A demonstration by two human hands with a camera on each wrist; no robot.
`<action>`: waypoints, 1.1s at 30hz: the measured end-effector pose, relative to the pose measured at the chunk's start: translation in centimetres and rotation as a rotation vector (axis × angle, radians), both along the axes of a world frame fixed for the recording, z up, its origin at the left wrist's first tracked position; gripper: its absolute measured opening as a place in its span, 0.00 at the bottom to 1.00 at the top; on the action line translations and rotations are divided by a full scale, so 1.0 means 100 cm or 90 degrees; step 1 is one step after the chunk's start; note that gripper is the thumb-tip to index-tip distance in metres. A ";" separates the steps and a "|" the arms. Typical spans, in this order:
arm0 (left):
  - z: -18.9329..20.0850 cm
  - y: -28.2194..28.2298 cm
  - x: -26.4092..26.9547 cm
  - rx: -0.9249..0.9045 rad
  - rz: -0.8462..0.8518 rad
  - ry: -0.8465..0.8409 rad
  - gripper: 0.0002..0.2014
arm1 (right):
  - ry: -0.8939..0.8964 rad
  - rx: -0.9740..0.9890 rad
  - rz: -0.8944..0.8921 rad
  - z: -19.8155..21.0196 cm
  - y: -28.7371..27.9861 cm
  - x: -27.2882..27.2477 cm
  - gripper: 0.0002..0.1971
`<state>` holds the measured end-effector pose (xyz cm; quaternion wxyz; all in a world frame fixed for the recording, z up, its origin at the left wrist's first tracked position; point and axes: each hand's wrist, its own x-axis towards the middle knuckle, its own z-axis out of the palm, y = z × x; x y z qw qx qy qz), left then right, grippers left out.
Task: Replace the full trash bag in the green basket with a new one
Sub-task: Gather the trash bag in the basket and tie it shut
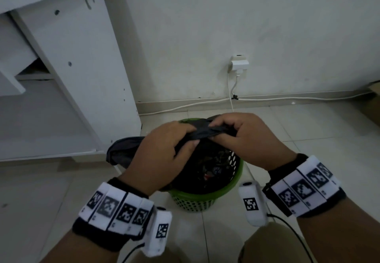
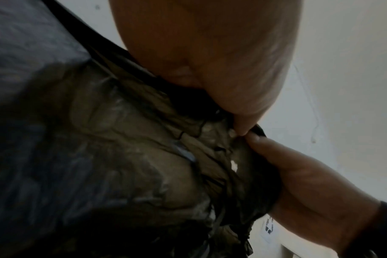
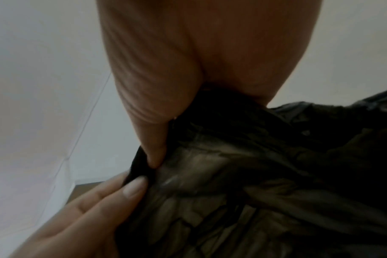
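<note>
Floor: pale glossy tiled floor (image 1: 308, 131), filling the lower half of the head view.
Basket: round green perforated plastic basket (image 1: 197, 199) standing on the tiles, lower centre.
Cable: white cable (image 1: 185, 106) lying along the wall's foot, mid-frame.
Furniture: white board cabinet (image 1: 82, 77) standing at left.

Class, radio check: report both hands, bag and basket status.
Left hand and right hand pinching black trash bag top. Bag inside green basket. Nothing blocking.
</note>
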<state>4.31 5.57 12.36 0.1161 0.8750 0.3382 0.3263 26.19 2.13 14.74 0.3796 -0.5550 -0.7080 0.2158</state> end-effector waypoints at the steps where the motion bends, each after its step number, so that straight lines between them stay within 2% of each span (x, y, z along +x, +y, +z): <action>1: -0.003 0.003 -0.006 -0.011 -0.023 -0.004 0.15 | -0.001 -0.012 -0.010 -0.003 -0.001 0.007 0.05; 5: -0.012 0.012 -0.036 -0.077 -0.040 -0.041 0.20 | -0.058 -0.011 -0.084 -0.023 -0.004 0.039 0.01; 7: -0.015 0.018 -0.048 -0.124 0.000 -0.052 0.23 | -0.091 -0.016 -0.102 -0.034 -0.004 0.048 0.01; 9: -0.016 0.023 -0.053 -0.136 0.060 0.009 0.24 | -0.109 0.018 -0.112 -0.040 -0.004 0.048 0.03; 11: -0.015 0.023 -0.048 -0.123 0.086 0.083 0.17 | -0.119 0.077 -0.113 -0.039 -0.005 0.041 0.04; 13: -0.010 0.014 -0.033 -0.129 0.084 0.069 0.09 | -0.127 0.129 -0.082 -0.031 -0.007 0.027 0.05; 15: -0.004 0.001 -0.011 -0.149 0.050 0.026 0.22 | -0.151 0.173 -0.029 -0.026 -0.007 0.011 0.07; 17: -0.001 -0.008 0.012 -0.187 0.002 -0.009 0.27 | -0.167 0.186 0.006 -0.024 -0.007 -0.001 0.10; 19: -0.004 -0.011 0.027 -0.200 -0.019 -0.022 0.22 | -0.161 0.198 0.008 -0.025 -0.007 -0.003 0.12; 22: -0.007 -0.012 0.028 -0.209 -0.017 -0.065 0.08 | -0.159 0.207 -0.029 -0.032 -0.008 0.010 0.11; 27: -0.009 -0.006 0.003 -0.259 -0.032 -0.113 0.10 | -0.219 0.187 -0.144 -0.053 -0.013 0.048 0.11; 30: -0.007 -0.005 0.002 -0.293 -0.032 -0.183 0.11 | -0.094 0.143 -0.192 -0.057 -0.019 0.046 0.05; 31: -0.007 -0.005 0.004 -0.306 -0.034 -0.200 0.10 | -0.027 0.115 -0.188 -0.056 -0.021 0.041 0.07; 33: -0.007 -0.007 0.009 -0.332 -0.037 -0.226 0.09 | 0.057 0.062 -0.149 -0.053 -0.024 0.028 0.17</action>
